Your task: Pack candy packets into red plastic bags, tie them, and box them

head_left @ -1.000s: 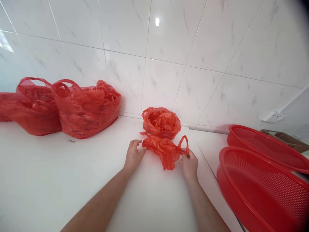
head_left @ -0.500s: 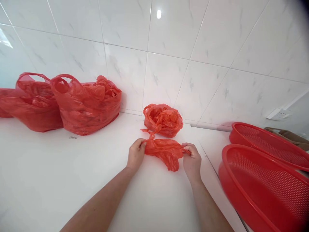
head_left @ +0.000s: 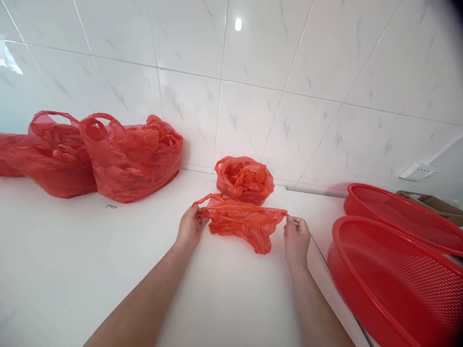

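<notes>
A crumpled red plastic bag (head_left: 240, 222) is stretched between my two hands just over the white table (head_left: 231, 289). My left hand (head_left: 190, 226) pinches its left edge, where a thin handle loop sticks up. On the other side, my right hand (head_left: 297, 237) grips the bag's right corner between thumb and fingers. Right behind it sits a small red plastic bag (head_left: 246, 180) filled with more crumpled red film, close to the wall.
Several larger stuffed red bags, the nearest a full bag (head_left: 133, 164), stand at left against the tiled wall (head_left: 249, 53). Red mesh baskets, a front basket (head_left: 383, 284) and a rear basket (head_left: 401, 212), occupy the right side. A wall socket (head_left: 418, 171) is above them.
My hands have moved apart, the left one leftward and the right one rightward. The bag between them is now spread wider, with its handle loop showing at left.
</notes>
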Motion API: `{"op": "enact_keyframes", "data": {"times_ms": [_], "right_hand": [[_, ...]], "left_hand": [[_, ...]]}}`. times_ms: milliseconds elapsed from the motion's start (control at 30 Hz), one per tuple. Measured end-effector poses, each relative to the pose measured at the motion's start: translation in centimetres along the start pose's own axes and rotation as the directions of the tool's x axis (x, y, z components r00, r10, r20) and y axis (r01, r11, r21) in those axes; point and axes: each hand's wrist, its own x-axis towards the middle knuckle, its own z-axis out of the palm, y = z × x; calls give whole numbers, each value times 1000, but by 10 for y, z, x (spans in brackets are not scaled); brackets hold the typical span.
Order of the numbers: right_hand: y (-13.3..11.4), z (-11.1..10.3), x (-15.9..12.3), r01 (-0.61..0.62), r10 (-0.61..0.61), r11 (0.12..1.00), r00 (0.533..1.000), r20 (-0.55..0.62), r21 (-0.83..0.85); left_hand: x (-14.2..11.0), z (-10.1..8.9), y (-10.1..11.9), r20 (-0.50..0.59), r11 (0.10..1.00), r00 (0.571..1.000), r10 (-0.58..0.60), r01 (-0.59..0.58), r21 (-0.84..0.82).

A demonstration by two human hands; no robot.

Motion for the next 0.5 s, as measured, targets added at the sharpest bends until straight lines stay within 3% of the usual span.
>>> {"op": "enact_keyframes", "data": {"times_ms": [167,233,333,400,500], "right_hand": [[-7,8,-16,-58,46,994,990,132,90],[-8,14,-21,-109,80,989,962,263,96],[-6,24,-29,-174,113,981,872,476,88],[-5,31,-34,-210,124,973,831,543,99],[-4,41,-43,-273,128,945,814,566,180]], "left_hand": [[-10,5,0,251,988,960,-123,141,-55],[-16,7,-1,360,980,916,-179,198,-18],[-26,11,-5,478,963,840,-259,262,60],[-34,17,-9,547,950,778,-308,283,132],[-45,25,-15,625,929,690,-365,228,291]]}}
